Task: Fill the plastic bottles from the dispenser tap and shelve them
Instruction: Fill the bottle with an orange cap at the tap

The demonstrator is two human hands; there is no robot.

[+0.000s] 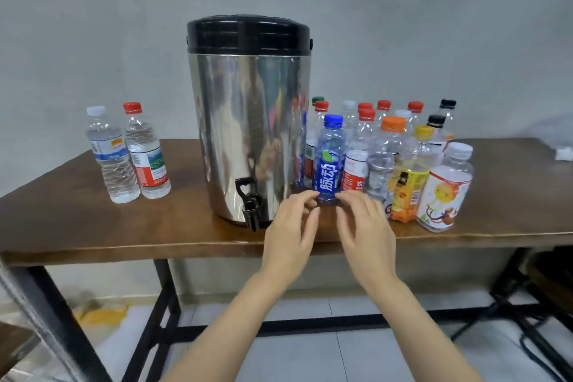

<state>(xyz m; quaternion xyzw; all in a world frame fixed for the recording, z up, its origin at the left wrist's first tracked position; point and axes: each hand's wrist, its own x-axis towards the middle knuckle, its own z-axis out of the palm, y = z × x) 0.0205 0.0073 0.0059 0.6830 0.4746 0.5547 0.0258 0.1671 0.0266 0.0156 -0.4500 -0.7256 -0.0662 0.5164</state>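
Observation:
A steel dispenser (248,121) with a black lid stands mid-table, its black tap (249,201) at the front edge. Right of it a blue-capped bottle (329,161) with a blue label stands upright at the front of a cluster of several empty bottles (400,152). My left hand (291,226) and my right hand (362,226) reach in from below, fingers loosely bent. Their fingertips meet the blue bottle's base from either side. Neither hand wraps around it. Two filled bottles (130,155) stand left of the dispenser.
The brown wooden table (93,226) has black metal legs and sits against a grey wall. An orange-yellow juice bottle (409,186) and a square bottle with a cartoon label (443,192) stand near the front right edge. Tiled floor lies below.

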